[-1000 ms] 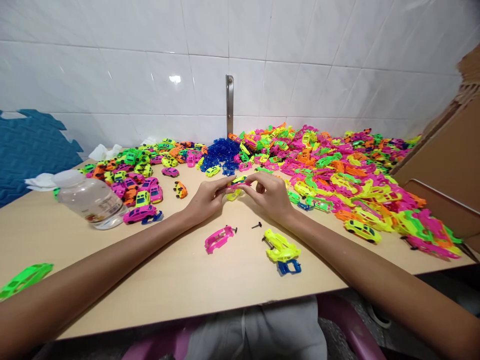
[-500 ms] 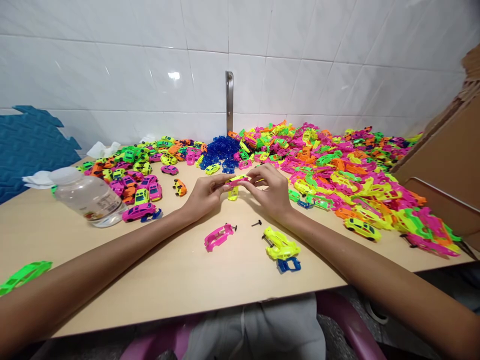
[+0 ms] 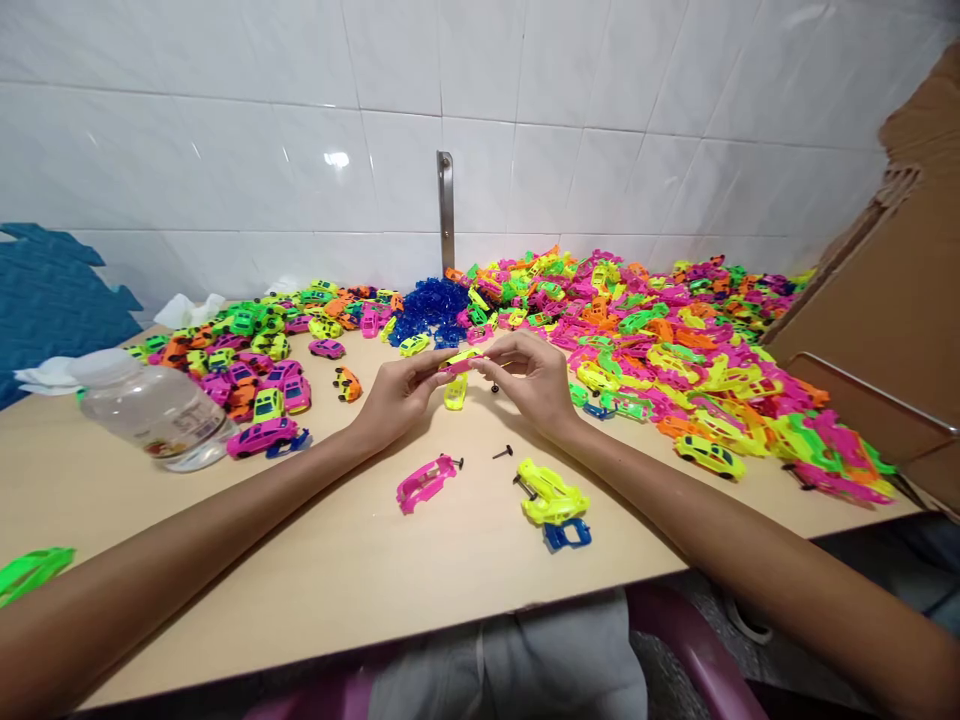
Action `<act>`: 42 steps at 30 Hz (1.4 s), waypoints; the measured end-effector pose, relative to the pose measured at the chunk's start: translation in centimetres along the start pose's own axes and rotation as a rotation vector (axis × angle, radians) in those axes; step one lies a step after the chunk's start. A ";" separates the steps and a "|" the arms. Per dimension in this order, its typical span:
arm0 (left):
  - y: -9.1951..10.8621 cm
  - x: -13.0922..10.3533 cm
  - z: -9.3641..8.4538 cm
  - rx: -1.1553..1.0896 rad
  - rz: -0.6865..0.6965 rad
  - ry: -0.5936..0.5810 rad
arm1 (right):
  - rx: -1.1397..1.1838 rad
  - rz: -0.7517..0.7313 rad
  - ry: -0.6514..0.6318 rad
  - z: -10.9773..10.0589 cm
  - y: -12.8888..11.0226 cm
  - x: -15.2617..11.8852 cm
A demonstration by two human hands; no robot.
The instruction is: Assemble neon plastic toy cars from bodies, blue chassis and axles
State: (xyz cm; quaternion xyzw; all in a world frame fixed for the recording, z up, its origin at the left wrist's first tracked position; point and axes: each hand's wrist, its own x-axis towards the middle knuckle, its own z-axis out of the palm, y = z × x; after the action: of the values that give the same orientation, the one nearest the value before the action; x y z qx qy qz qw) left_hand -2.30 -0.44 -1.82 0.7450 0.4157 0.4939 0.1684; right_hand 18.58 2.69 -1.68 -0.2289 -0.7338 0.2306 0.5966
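Observation:
Between both hands, above the table, is a pink and yellow toy car piece (image 3: 461, 361). My left hand (image 3: 401, 395) pinches its left end; my right hand (image 3: 531, 382) grips its right end between thumb and fingers. Just below it a yellow toy car part (image 3: 455, 392) lies on the table. A small black wheel (image 3: 495, 388) shows under my right fingers. Nearer to me are a pink car body (image 3: 426, 484) with a black wheel at its end, a loose black axle (image 3: 503, 453), a yellow car body (image 3: 553, 492) and a blue plastic part (image 3: 568, 534).
Toy cars (image 3: 277, 385) crowd the left, beside a clear plastic jar (image 3: 154, 415). Blue clear parts (image 3: 429, 310) are heaped at the wall, and a large pile of coloured car bodies (image 3: 645, 340) spreads right. A cardboard box (image 3: 900, 290) stands far right. A green body (image 3: 34, 573) lies far left.
The view has shifted slightly, so everything sits a little further left. Both hands keep hold of the toy car piece; a small black wheel now shows under the right fingers.

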 end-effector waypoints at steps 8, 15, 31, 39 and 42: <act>-0.2 0.0 -0.1 0.049 0.039 0.011 | 0.019 -0.013 0.015 0.1 0.2 -0.1; -0.6 -0.1 0.0 0.020 0.059 0.042 | 0.084 0.010 0.018 0.2 -0.2 0.0; -0.9 -0.3 -0.1 0.128 0.176 0.078 | 0.087 0.092 -0.081 -0.7 0.5 0.7; -0.8 -0.4 -0.1 0.115 0.196 0.066 | 0.046 -0.027 -0.172 -1.2 0.9 0.8; -0.7 -0.3 -0.1 0.118 0.176 0.051 | 0.067 -0.045 -0.166 -1.2 0.8 0.8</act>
State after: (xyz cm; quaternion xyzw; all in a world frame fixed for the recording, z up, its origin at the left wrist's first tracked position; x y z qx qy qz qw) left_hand -2.71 -0.28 -2.40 0.7744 0.3811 0.5003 0.0695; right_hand 19.67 3.95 -1.33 -0.1726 -0.7775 0.2597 0.5462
